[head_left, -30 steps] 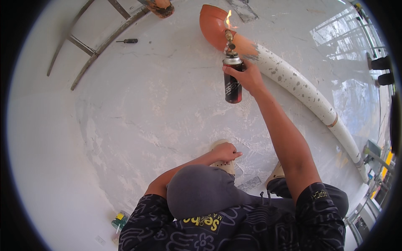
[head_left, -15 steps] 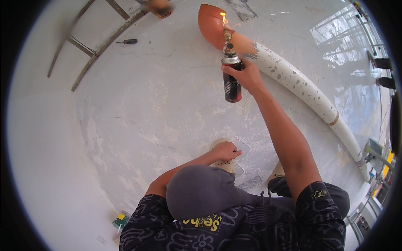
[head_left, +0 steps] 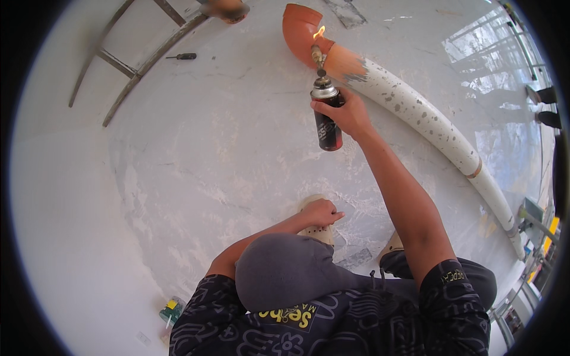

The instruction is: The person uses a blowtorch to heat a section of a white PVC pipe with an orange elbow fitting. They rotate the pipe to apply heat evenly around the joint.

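Note:
My right hand (head_left: 354, 114) is wrapped round a blowtorch (head_left: 328, 127) with a dark gas canister and a metal nozzle. A yellow flame (head_left: 320, 32) burns at its tip, in front of the orange elbow fitting (head_left: 295, 31). That elbow sits on the far end of a long white pipe (head_left: 421, 113), whose orange end section is bare of white and ragged-edged. Low in the middle, my left hand (head_left: 321, 213) rests by my beige clog (head_left: 317, 233), over my bent knee. Its fingers are curled in, one points right, and nothing shows in them.
A wooden ladder (head_left: 127, 72) lies at the far left, with a screwdriver (head_left: 187, 56) beside it. Another person's dark shoes (head_left: 547, 118) are at the right edge. A green container (head_left: 171, 311) stands at lower left. The pipe runs diagonally across the right side.
The blowtorch in my right hand has shifted slightly toward me, its nozzle a little left. The flame leans further right. My left hand has not moved.

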Motion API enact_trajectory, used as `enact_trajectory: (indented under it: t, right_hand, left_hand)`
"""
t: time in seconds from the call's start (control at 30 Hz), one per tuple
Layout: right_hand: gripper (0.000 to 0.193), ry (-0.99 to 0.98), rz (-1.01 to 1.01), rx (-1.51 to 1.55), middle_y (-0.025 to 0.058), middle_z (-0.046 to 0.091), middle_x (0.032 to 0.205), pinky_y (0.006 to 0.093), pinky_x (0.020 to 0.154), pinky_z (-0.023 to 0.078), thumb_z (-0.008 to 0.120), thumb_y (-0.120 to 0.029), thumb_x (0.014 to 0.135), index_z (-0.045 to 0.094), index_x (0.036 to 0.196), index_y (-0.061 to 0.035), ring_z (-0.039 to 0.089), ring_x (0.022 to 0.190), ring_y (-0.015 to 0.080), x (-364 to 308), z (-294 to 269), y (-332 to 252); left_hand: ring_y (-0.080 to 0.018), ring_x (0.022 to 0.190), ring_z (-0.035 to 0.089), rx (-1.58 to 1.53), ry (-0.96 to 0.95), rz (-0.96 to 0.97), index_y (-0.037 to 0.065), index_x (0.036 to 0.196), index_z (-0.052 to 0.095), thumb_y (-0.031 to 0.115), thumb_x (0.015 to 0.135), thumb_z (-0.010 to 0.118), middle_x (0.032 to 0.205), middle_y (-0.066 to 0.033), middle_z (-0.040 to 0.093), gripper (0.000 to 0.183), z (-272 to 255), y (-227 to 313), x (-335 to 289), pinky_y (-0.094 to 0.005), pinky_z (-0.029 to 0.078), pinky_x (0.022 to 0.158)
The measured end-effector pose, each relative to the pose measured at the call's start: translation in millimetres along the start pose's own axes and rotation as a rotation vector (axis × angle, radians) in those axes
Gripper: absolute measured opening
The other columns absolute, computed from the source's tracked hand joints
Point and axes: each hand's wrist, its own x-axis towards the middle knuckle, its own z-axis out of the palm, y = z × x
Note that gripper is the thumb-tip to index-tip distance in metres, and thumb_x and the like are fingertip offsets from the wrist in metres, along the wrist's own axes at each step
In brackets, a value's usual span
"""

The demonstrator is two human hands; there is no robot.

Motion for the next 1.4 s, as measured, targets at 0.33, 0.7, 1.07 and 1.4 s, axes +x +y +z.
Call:
enact_trajectory:
  t: [0.33,0.7,1.07,1.4]
  right_hand:
    - [0.071,-0.037,0.03,-0.038,0.0176,0.079,0.108,0.0393,0.09,0.06,0.092,-0.047,0.078,0.072,0.124,0.0028,0.077,0.099,0.0261,-15,8,-1]
    - [0.071,-0.043,0.029,-0.052,0.0173,0.079,0.106,0.0396,0.089,0.059,0.092,-0.048,0.077,0.072,0.123,0.0026,0.077,0.097,0.0272,-18,14,12]
    - [0.072,-0.032,0.032,-0.045,0.0164,0.08,0.108,0.0396,0.091,0.06,0.093,-0.048,0.077,0.072,0.127,0.0,0.078,0.099,0.027,-24,8,20]
    - [0.067,0.01,0.043,-0.024,0.0142,0.08,0.108,0.0388,0.091,0.059,0.092,-0.046,0.079,0.073,0.125,-0.0016,0.078,0.098,0.0253,-17,-9,19]
  left_hand:
    - [-0.0187,0.055,0.073,0.002,0.013,0.014,-0.001,0.085,0.076,0.051,0.111,0.052,0.067,-0.0099,0.075,0.063,-1,-4,0,-0.0337,0.059,0.06]
    - [-0.0183,0.057,0.074,-0.006,0.002,-0.008,0.001,0.084,0.077,0.052,0.111,0.051,0.067,-0.0096,0.075,0.063,-3,-7,4,-0.0334,0.059,0.062]
    - [-0.0184,0.056,0.073,0.014,0.03,0.005,0.001,0.084,0.077,0.054,0.11,0.052,0.067,-0.0092,0.075,0.064,-2,-4,9,-0.0337,0.059,0.062]
    - [-0.0182,0.058,0.074,0.019,0.014,-0.045,0.002,0.086,0.078,0.054,0.111,0.05,0.069,-0.0084,0.076,0.064,2,3,9,-0.034,0.059,0.063]
